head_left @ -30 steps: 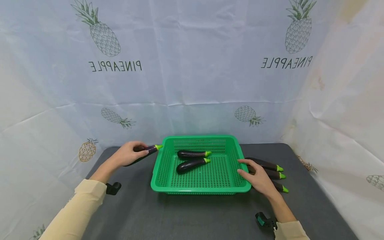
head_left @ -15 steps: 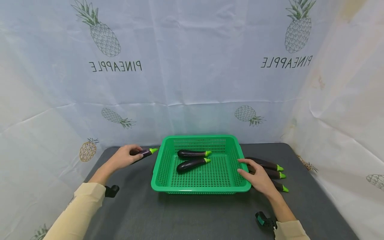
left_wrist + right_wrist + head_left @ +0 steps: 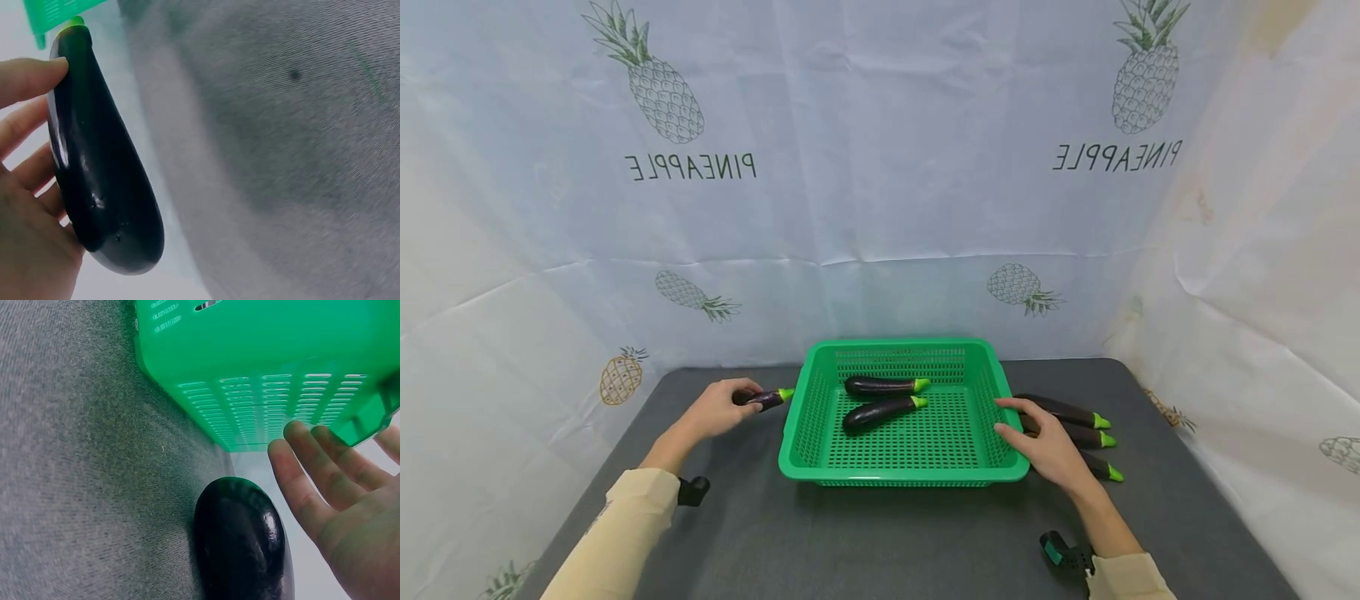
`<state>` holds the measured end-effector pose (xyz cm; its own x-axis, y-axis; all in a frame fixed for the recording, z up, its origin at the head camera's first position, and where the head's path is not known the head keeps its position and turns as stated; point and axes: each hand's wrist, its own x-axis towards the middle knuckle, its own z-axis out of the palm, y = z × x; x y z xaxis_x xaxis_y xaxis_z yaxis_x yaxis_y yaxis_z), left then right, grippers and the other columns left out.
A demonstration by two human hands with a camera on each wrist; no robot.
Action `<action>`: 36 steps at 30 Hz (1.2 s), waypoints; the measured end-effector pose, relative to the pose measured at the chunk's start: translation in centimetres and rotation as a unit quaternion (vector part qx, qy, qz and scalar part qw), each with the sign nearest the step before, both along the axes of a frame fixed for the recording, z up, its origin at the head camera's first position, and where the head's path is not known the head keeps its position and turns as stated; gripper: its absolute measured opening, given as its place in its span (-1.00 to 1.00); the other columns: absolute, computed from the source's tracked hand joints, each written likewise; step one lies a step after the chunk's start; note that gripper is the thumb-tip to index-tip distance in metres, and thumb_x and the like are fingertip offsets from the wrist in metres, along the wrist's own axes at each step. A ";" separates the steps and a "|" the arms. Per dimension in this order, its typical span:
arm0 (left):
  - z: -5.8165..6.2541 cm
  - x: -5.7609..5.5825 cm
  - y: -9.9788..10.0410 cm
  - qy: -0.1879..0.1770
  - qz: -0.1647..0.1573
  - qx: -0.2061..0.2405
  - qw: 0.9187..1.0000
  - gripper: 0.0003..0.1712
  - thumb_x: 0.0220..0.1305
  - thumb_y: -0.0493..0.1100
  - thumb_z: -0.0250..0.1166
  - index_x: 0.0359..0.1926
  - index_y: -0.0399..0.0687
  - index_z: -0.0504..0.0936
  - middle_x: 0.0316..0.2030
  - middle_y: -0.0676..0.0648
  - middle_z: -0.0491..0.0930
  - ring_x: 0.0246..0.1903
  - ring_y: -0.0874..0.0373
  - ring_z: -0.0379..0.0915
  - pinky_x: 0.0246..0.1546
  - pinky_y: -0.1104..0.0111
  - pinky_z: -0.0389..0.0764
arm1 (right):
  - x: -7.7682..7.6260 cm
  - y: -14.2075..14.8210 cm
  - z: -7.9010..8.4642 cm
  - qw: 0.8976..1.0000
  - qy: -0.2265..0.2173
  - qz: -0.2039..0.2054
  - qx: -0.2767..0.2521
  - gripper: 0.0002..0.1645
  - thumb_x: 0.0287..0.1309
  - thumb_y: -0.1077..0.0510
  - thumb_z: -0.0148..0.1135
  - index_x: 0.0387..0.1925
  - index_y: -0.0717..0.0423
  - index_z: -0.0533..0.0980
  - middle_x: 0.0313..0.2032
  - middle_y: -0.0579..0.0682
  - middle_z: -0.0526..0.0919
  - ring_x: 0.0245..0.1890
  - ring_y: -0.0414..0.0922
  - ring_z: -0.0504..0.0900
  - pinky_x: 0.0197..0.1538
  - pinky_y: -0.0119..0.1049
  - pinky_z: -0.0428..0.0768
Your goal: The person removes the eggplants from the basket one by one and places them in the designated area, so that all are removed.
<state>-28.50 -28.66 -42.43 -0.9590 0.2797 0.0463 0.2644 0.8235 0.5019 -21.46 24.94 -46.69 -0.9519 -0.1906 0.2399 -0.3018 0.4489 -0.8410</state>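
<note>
Left of the basket, my left hand [image 3: 724,408] grips a dark purple eggplant [image 3: 103,150] with a bright green stem end. Its thumb lies near the stem in the left wrist view, and the other fingers go behind the eggplant. Whether that eggplant touches the table cannot be told. My right hand [image 3: 1047,442] holds the right rim of a green perforated basket [image 3: 902,477], with thumb and forefinger over the rim and the other fingers outside below it [image 3: 337,500]. Two eggplants, one farther back [image 3: 880,386] and one nearer [image 3: 880,414], lie inside the basket, stems pointing right.
Several eggplants [image 3: 1067,410] lie on the dark grey table [image 3: 865,542] to the right of the basket, partly behind my right hand. One rounded end [image 3: 240,544] shows close below the basket in the right wrist view. A pineapple-print cloth [image 3: 880,208] hangs behind the table.
My left hand and its eggplant have moved slightly left and then down, so the stem has come off the basket's left rim. The right hand and basket stay in place.
</note>
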 end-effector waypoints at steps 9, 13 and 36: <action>-2.4 -0.2 1.1 0.002 -0.005 -0.008 1.000 -0.68 0.39 -0.23 0.31 0.10 -0.25 0.65 -0.07 -0.20 0.66 -0.21 0.00 0.57 -0.22 0.06 0.60 | 0.0 0.0 0.0 1.000 0.000 -0.001 0.002 -0.44 0.43 0.02 0.26 0.37 0.05 0.44 0.37 0.18 0.41 0.18 0.15 0.55 -0.03 -0.18 0.61; -3.3 -0.4 1.7 0.008 -0.004 -0.029 1.000 -0.67 0.36 -0.25 0.33 0.11 -0.23 0.66 -0.05 -0.20 0.66 -0.11 -0.11 0.59 -0.13 -0.04 0.60 | 0.0 0.0 0.0 1.000 -0.001 0.000 -0.001 -0.44 0.43 0.02 0.26 0.37 0.06 0.44 0.37 0.19 0.41 0.16 0.14 0.56 -0.04 -0.20 0.62; -4.7 -0.1 2.8 0.079 0.006 -0.083 0.993 -0.69 0.39 -0.14 0.31 0.05 -0.21 0.70 0.01 -0.25 0.62 0.14 -0.33 0.43 0.14 -0.23 0.42 | 0.0 0.0 -0.2 1.000 0.007 0.001 -0.002 -0.46 0.44 0.05 0.25 0.36 0.05 0.44 0.35 0.17 0.44 0.13 0.14 0.57 -0.04 -0.23 0.63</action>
